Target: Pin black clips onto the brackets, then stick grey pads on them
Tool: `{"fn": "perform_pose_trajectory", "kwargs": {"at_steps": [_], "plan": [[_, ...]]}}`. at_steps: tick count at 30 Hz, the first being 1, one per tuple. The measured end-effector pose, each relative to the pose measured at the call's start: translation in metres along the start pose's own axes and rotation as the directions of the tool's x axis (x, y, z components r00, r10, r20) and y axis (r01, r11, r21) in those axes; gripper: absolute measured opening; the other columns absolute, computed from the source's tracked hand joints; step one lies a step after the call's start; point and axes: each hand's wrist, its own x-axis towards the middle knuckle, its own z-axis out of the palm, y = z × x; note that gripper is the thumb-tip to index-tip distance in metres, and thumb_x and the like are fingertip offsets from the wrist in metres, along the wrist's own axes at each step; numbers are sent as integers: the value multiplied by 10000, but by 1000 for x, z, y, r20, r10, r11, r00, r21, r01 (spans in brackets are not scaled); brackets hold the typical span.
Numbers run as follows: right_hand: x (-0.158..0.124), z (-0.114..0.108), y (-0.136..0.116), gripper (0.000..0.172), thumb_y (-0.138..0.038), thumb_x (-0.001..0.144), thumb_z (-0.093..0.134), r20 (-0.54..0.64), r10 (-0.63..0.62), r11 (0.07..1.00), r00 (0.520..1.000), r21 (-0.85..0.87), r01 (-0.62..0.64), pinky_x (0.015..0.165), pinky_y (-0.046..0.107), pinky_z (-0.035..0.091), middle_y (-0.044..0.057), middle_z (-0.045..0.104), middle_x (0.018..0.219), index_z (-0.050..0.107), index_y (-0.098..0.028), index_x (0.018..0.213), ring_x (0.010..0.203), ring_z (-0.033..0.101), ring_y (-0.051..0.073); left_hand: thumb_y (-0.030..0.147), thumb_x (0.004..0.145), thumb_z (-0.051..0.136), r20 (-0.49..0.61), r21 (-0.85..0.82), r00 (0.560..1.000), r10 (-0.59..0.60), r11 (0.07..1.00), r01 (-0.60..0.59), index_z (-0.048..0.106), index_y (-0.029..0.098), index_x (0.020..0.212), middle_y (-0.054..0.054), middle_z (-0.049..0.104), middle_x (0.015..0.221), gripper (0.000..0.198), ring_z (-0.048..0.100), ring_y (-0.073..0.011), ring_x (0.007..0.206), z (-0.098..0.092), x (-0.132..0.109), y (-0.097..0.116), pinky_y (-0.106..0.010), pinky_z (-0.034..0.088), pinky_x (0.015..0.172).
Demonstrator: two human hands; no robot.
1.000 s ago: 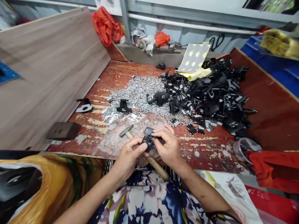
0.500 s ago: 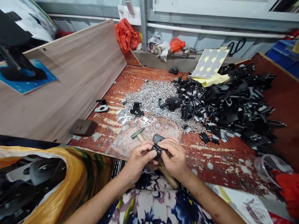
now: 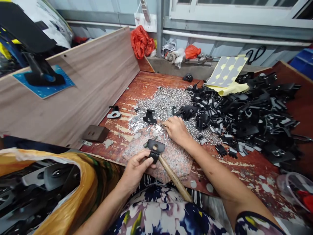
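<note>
Just above the table's front edge, my left hand grips a black hinged plastic piece between thumb and fingers. Its flat upper plate has a round hole. A hammer lies slanted under that piece, its wooden handle pointing toward my lap and its head mostly hidden. Farther forward, my right hand is down at the loose metal pins, fingers curled together. Whatever is between those fingertips is too small to make out. A loose black plastic part lies just left of the right hand.
A heap of shiny small metal pieces spreads behind the pins. Many black clips are piled on the right, beside a sticker sheet. A brown block sits left; a yellow sack of black parts stands at lower left.
My right hand has left the black plastic piece and moved forward to the metal pins. My left hand keeps the piece, now with its holed plate in plain sight.
</note>
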Motion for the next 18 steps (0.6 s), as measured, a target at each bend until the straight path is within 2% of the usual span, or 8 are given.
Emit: {"fn": "perform_pose_trajectory", "kwargs": {"at_steps": [2,4,6,8,10,13,15,18], "plan": [[11,9,4,168,-174,957,651,45,-56,996,997,-67,59,794,388,382,70,687,890,744,-227,828,919,541,255,425,783,858,-1,-15,1000,-19,1000,19,774,176,864,-67,622,1128,275,692,-144,728,-2,-1,0,-245,602,621],[11,12,6,196,-180,972,625,43,-83,996,996,-36,84,804,390,372,68,668,871,710,-212,799,912,523,249,426,792,847,-5,-13,1000,-29,1000,29,774,179,875,-56,631,1050,271,699,-154,740,-6,0,0,-259,611,646],[3,7,8,174,-168,971,597,-14,-19,994,1000,106,21,824,387,383,62,660,887,684,-200,823,909,528,236,423,820,815,-11,27,1000,-6,1000,7,765,184,883,-49,642,1017,252,701,-160,737,-10,3,0,-274,609,654],[-9,-4,9,139,-176,952,586,6,125,922,992,369,-118,810,362,408,41,650,875,655,-196,833,864,545,208,397,859,766,-1,160,994,113,981,-112,753,189,874,-54,663,1004,209,699,-180,769,-14,8,2,-300,601,671],[-21,-19,6,112,-223,925,601,199,204,728,959,624,-284,763,324,425,10,632,827,634,-194,822,787,551,173,341,884,733,63,389,945,321,864,-319,748,197,876,-58,691,960,145,685,-211,850,-14,14,5,-334,579,735],[-38,-39,-12,148,-318,875,669,536,53,443,842,743,-501,703,285,420,-15,611,779,638,-182,826,715,531,140,292,901,735,276,641,814,511,534,-552,726,198,865,-49,714,870,101,645,-221,854,-6,19,14,-356,502,760],[-48,-46,-29,177,-338,841,702,635,-52,367,770,730,-577,678,271,408,-21,601,757,637,-174,825,691,513,128,294,919,736,410,676,758,507,390,-626,677,187,772,-27,684,780,191,604,-194,756,3,19,18,-342,445,713],[-59,-50,-47,148,-306,823,686,673,-89,347,734,712,-611,649,262,397,-27,581,721,619,-175,807,660,500,121,267,913,747,512,674,722,465,304,-673,590,180,656,6,604,671,314,536,-163,660,14,14,21,-322,383,667]]}}
